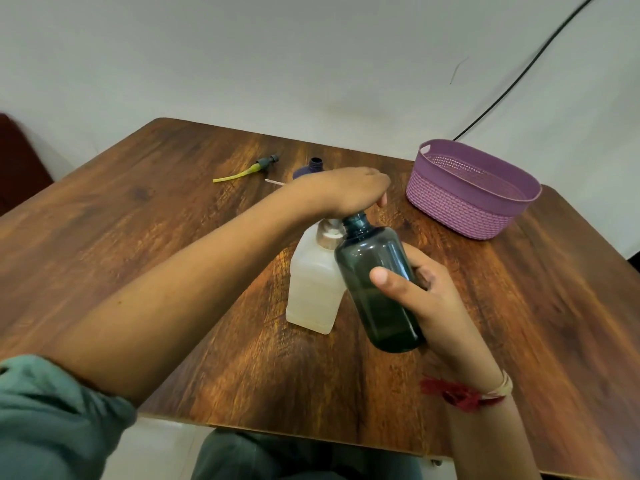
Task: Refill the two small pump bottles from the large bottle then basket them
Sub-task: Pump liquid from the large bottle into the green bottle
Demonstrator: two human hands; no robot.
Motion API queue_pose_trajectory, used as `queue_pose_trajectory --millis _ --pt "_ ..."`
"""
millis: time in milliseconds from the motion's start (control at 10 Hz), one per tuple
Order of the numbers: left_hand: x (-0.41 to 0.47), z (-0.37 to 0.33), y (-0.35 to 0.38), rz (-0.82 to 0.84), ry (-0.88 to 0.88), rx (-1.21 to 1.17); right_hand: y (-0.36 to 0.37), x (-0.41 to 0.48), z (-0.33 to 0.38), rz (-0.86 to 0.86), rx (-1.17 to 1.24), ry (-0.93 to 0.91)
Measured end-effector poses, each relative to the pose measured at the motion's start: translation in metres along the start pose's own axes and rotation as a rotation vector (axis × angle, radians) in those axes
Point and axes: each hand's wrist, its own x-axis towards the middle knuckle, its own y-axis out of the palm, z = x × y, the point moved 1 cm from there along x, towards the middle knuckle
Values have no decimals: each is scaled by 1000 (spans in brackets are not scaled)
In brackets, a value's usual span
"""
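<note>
As I look down, nearest: my grey-green trouser leg (277, 459) at the bottom edge, under the near edge of the wooden table (173, 209).
Left sleeve (52, 410): grey-green, pushed up, in the lower left corner. My bare forearm runs from it up to the centre of the frame.
Right wrist: a red thread band (457, 396) with a pale bangle beside it, lower right.
Right hand (440, 299): wrapped round the dark green bottle (377, 289), thumb across its front, fingers behind it, just right of centre.
Dark green bottle: see-through and tilted, its open neck leaning to the upper left. I cannot tell whether its base touches the wood.
White bottle (313, 282): cloudy, standing upright on the table at centre, right against the dark green bottle's left side, with a silver collar at its top.
Left hand (349, 188): palm down over both bottle tops, fingers curled downward, one fingertip showing at the right. What they close on is hidden, so I cannot tell my grip.
Purple bottle (313, 167): beyond my left hand and mostly hidden, its open neck showing above my wrist.
Pink tube (273, 182): thin, lying on the table, one end running behind my wrist.
Pump head (258, 165): dark, with a yellow dip tube, lying on its side left of the purple bottle.
Basket (460, 209): purple, woven pattern, on the table at upper right, well apart from the bottles.
Black cable (519, 77): down the pale wall from the top right corner to behind the basket.
</note>
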Motion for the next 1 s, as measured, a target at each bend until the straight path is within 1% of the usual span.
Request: queue_pose_trajectory --millis 100,200,300,400,500,600,700,900,1000 --pt "0 -4 -7 62 19 94 1 0 1 -1 -2 -3" --pt "4 -9 -10 90 16 108 0 1 3 -4 -11 -13" --pt "5 -7 -5 72 30 55 -1 0 4 5 -10 -18" --pt "5 2 2 18 16 -44 -1 -1 3 15 8 14" --pt "9 2 3 45 -6 -27 -1 -1 2 -9 3 14" --pt "14 -2 -1 112 -30 44 -1 0 4 -20 7 24" --pt "21 0 -1 140 -33 30 -2 -2 5 -25 17 19" --pt "27 9 10 141 -73 -124 -3 -1 -1 -16 -6 27" --pt "22 5 6 153 -41 -71 -1 -3 1 -16 1 23"
